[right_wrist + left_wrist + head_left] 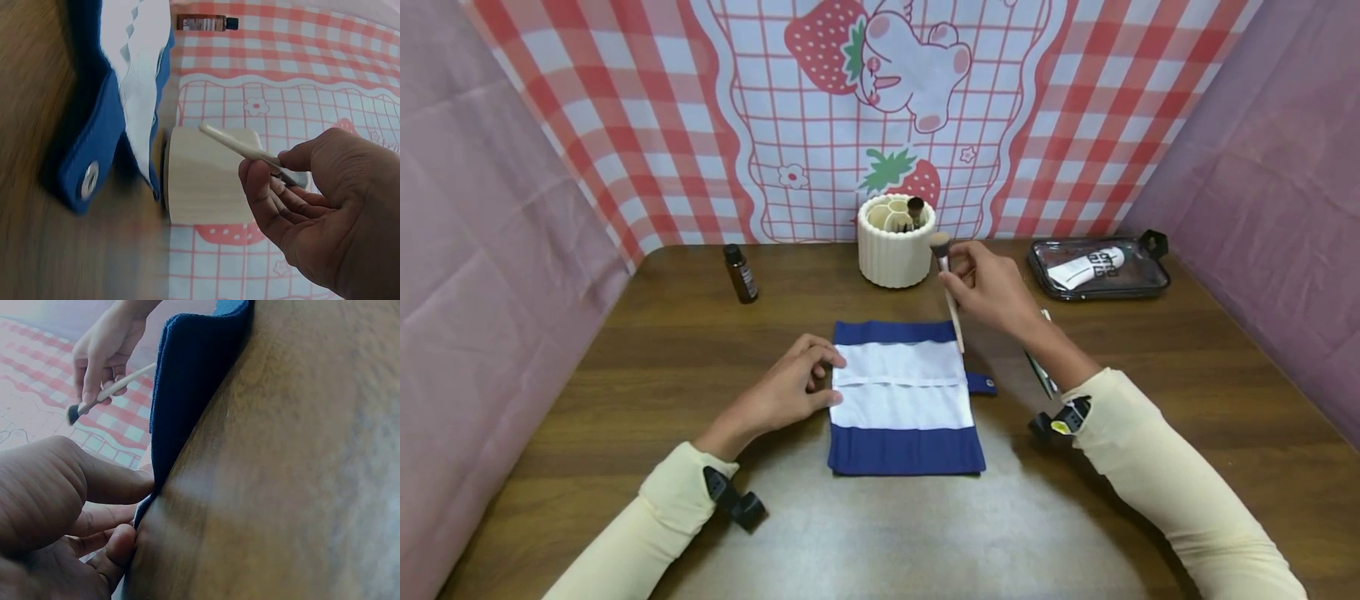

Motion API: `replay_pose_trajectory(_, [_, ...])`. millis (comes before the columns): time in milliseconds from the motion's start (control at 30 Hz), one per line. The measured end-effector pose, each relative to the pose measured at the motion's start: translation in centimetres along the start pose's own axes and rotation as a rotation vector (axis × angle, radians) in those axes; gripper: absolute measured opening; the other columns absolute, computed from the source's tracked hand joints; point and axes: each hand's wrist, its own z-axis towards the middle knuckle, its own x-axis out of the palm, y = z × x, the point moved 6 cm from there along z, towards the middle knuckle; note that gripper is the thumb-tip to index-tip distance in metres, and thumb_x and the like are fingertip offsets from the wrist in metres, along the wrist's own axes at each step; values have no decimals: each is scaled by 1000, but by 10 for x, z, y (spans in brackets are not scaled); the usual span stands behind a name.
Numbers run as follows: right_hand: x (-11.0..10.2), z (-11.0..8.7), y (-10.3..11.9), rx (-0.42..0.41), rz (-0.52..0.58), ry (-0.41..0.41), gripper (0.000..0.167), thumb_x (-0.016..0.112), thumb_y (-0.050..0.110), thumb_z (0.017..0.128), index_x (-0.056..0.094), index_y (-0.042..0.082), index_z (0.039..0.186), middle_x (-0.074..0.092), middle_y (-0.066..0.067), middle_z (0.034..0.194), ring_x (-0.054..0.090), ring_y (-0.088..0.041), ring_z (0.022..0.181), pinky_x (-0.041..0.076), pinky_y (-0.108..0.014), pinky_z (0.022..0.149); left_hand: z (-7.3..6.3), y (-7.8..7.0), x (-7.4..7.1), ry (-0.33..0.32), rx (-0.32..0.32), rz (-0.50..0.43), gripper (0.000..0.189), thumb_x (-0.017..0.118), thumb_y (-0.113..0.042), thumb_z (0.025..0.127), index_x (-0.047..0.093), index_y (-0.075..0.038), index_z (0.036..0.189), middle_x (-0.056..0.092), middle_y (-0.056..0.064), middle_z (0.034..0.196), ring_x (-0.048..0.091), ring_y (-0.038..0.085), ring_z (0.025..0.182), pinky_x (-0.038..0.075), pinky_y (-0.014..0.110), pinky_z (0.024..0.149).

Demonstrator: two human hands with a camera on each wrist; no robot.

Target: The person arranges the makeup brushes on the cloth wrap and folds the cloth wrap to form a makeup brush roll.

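A makeup brush (951,292) with a dark-and-tan head and pale handle is pinched between the thumb and fingers of my right hand (988,283). Its head points up, and the handle end hangs over the upper right edge of an unrolled blue-and-white cloth brush roll (902,404). In the right wrist view the brush handle (231,142) slants out from the fingertips. My left hand (790,383) touches the roll's left edge with thumb and fingertips spread apart. From the left wrist, the roll's blue side (187,381) stands slightly raised off the table.
Behind the roll stands a cream ribbed holder (895,258) with a dark brush inside. A brown bottle (741,275) is at back left. A clear black-edged case (1101,267) containing a white tube lies at back right. A thin green-and-white item (1041,375) lies partly under the right forearm.
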Motion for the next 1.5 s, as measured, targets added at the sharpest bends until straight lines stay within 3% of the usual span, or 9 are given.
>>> replay_pose_trajectory(267, [23, 7, 12, 18, 172, 54, 53, 68, 20, 97, 47, 4, 142, 70, -6, 98, 71, -21, 72, 57, -28, 57, 0, 0, 0, -3, 11, 2, 36, 77, -9, 90, 61, -5, 122, 43, 9, 137, 52, 22, 103, 49, 37, 85])
replay_pose_trajectory(700, [56, 15, 30, 29, 404, 119, 51, 67, 17, 98, 39, 11, 141, 64, -9, 102, 72, -28, 71, 59, -35, 57, -1, -1, -1, -20, 48, 15, 38, 77, -9, 89, 61, -3, 123, 44, 12, 135, 53, 23, 102, 50, 36, 84])
replay_pose_trajectory(967, [75, 17, 38, 10, 426, 141, 60, 67, 17, 98, 32, 9, 146, 65, -10, 103, 71, -20, 61, 59, -43, 61, -1, -1, -1, -37, 69, 17, 37, 78, -7, 88, 62, -2, 122, 46, 13, 133, 54, 22, 101, 50, 35, 83])
replay_pose_trajectory(1133, [87, 18, 43, 42, 505, 165, 65, 67, 14, 97, 29, 10, 149, 64, -13, 106, 71, -24, 61, 58, -48, 63, -1, -1, -1, -32, 64, 19, 37, 78, -7, 88, 62, -3, 122, 45, 13, 134, 54, 22, 101, 50, 36, 83])
replay_pose_trajectory(1300, [99, 16, 45, 96, 563, 222, 67, 67, 12, 98, 27, 14, 151, 62, -14, 108, 71, -27, 63, 59, -45, 62, -1, 0, -1, -20, 51, 20, 38, 77, -8, 89, 61, -3, 123, 45, 13, 135, 53, 23, 102, 50, 36, 83])
replay_pose_trajectory(1500, [107, 13, 47, 89, 561, 263, 63, 67, 10, 97, 30, 11, 148, 64, -14, 104, 71, -28, 63, 59, -44, 61, -1, 1, -2, -22, 54, 20, 38, 77, -8, 89, 62, -2, 123, 45, 13, 135, 54, 23, 102, 50, 35, 83])
